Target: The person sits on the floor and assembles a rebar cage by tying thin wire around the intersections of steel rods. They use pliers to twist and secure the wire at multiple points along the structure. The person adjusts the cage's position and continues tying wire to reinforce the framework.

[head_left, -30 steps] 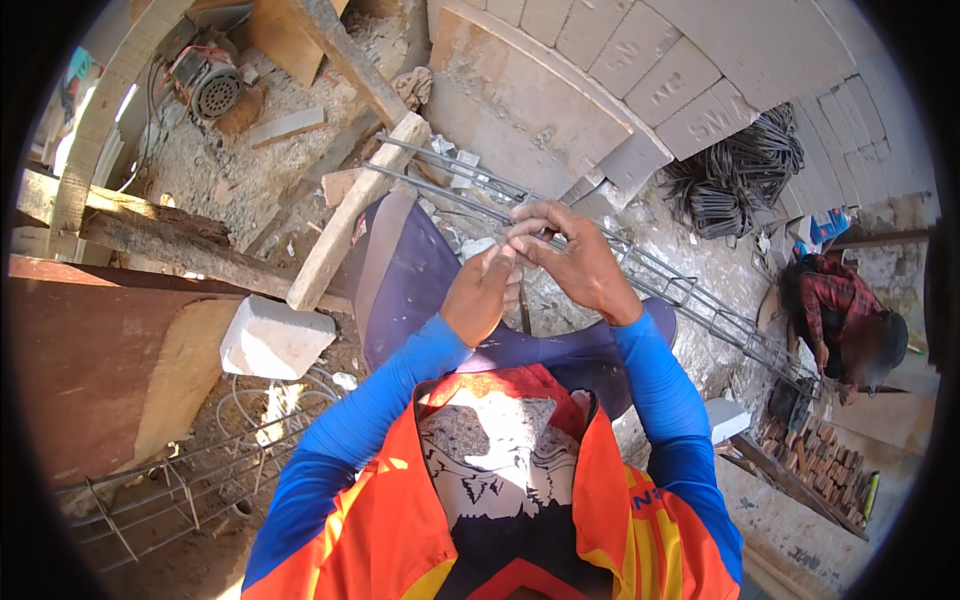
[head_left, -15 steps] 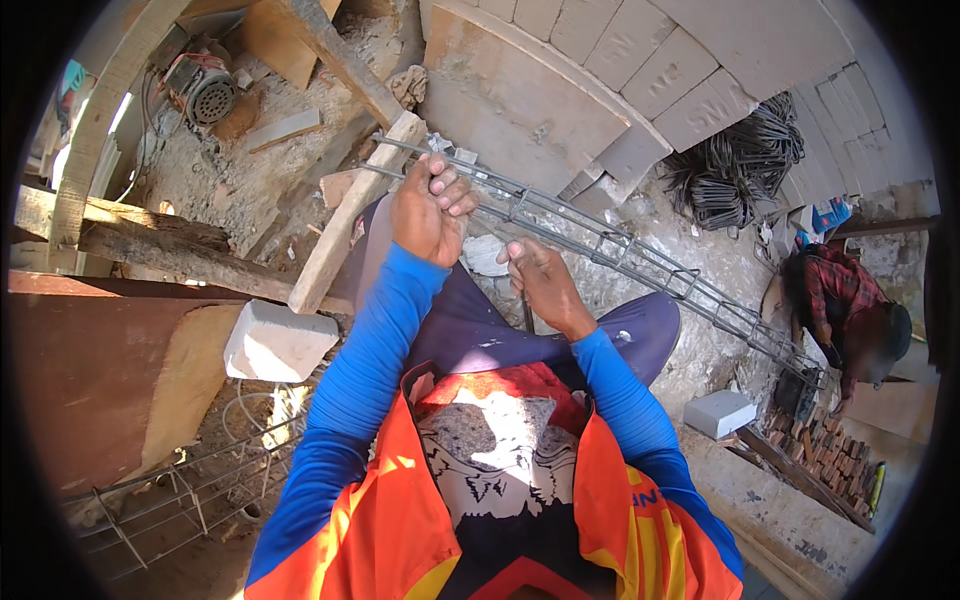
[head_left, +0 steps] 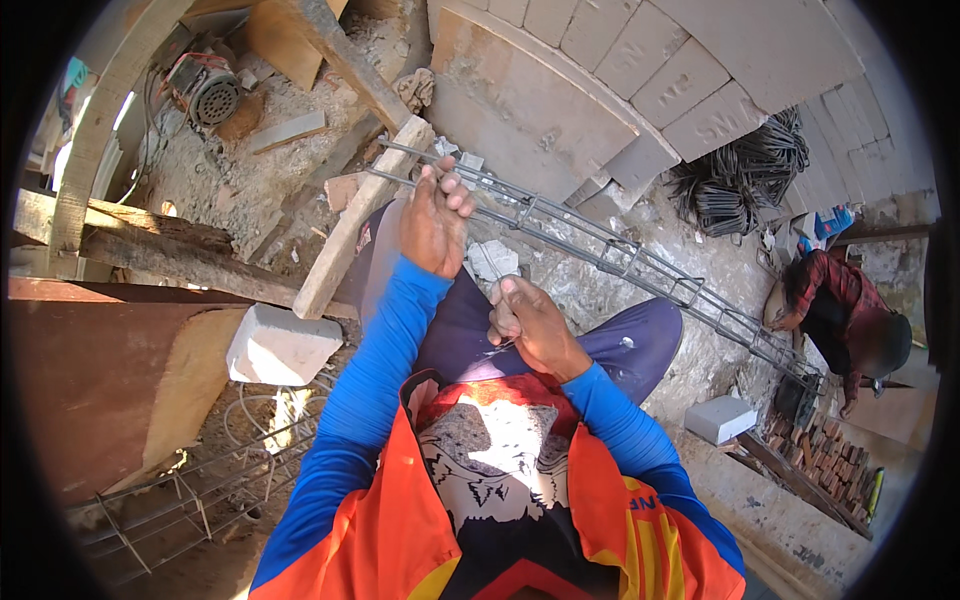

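In the head view, the right hand [head_left: 533, 328] near centre is closed around thin wire [head_left: 497, 349], seemingly to stop it slipping, while the left hand [head_left: 433, 225], half-curled, its grip unclear, is at 11 o'clock near a steel-bar cage [head_left: 612, 262] stretching toward 3 o'clock, apparently propped on a timber [head_left: 345, 240]

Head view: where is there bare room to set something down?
Rough, largely bare ground lies between right knee, rebar cage and white block; another patch between cage, stirrup bundle and block wall. Crowded: around the left hand, with bar ends and wooden batten.
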Demonstrator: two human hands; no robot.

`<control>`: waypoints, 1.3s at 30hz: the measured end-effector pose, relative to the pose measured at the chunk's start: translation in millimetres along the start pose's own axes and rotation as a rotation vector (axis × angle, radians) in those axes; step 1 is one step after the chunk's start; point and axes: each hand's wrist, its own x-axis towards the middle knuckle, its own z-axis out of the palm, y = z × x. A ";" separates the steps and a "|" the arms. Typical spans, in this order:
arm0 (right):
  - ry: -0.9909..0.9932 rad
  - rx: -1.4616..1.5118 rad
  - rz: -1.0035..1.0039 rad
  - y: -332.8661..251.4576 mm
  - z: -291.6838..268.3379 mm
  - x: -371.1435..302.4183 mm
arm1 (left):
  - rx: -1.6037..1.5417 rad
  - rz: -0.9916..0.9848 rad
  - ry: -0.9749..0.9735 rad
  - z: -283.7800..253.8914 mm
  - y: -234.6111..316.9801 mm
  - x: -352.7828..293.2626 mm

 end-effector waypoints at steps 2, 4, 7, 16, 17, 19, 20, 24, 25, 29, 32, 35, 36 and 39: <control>-0.100 0.394 0.092 13.8 -6.4 -2.2 | 0.079 -0.083 -0.082 -17.5 -23.2 -22.8; -0.126 -0.123 0.130 8.1 -14.6 -2.7 | 0.228 -0.152 -0.109 -47.8 -36.1 -29.0; 0.025 -0.874 -0.235 -9.7 -31.5 10.8 | 0.753 -0.119 -0.143 -74.7 -39.7 -31.5; 0.252 -0.451 -0.044 -44.7 -26.5 82.4 | 1.452 0.036 -0.332 -53.9 -53.8 -64.4; 0.291 -0.375 -0.050 -41.8 -41.3 94.2 | 1.418 0.046 -0.304 -49.1 -51.0 -67.1; 0.267 -0.384 0.025 -49.2 -51.0 106.8 | 1.456 0.176 -0.252 -54.7 -49.6 -66.3; 0.207 -0.468 0.109 -51.7 -55.8 110.2 | 1.473 0.241 -0.228 -58.9 -48.6 -64.7; 0.034 -1.087 0.330 -98.6 -54.9 120.7 | 1.705 0.221 -0.177 -84.5 -27.7 -44.5; 0.129 -1.158 0.212 -104.0 -62.9 125.4 | 1.729 0.216 -0.195 -84.4 -22.3 -38.6; 0.324 -1.416 -0.114 -109.1 -108.0 155.9 | 1.950 0.164 -0.293 -77.7 -16.2 -0.2; 0.220 -1.375 -0.037 -91.0 -134.2 183.5 | 2.164 0.077 -0.371 -59.4 -20.4 32.2; 0.075 -1.185 0.077 -88.1 -137.5 197.8 | 2.264 -0.089 -0.360 -50.9 -22.1 45.5; 0.070 -1.162 0.072 -83.1 -146.9 201.1 | 2.288 -0.136 -0.349 -36.9 -18.9 44.4; 0.023 -1.183 0.034 -84.5 -151.0 207.7 | 2.378 -0.188 -0.351 -16.8 -8.4 53.0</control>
